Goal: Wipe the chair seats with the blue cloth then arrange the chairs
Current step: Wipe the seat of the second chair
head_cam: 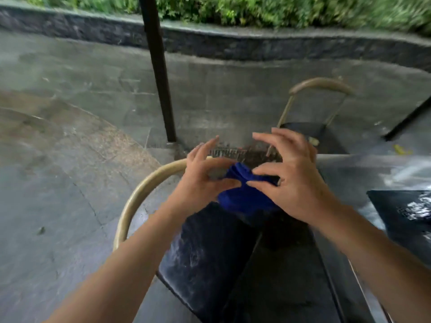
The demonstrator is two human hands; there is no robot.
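Observation:
A bunched blue cloth (245, 194) hangs between both hands above a chair's dark seat (205, 257). My left hand (203, 180) pinches the cloth's left edge with thumb and a finger, the other fingers spread upward. My right hand (293, 178) pinches its right side the same way. The chair below has a curved tan backrest (137, 197) on the left. A second chair (319, 134), with a tan arched back and dark seat, stands farther off to the right.
A dark metal post (161, 73) rises from the stone floor just beyond my hands. A low stone kerb (233, 43) and green plants run along the back. A dark table edge (405, 213) with white marks is at the right. A floor drain grate (233, 152) lies behind the cloth.

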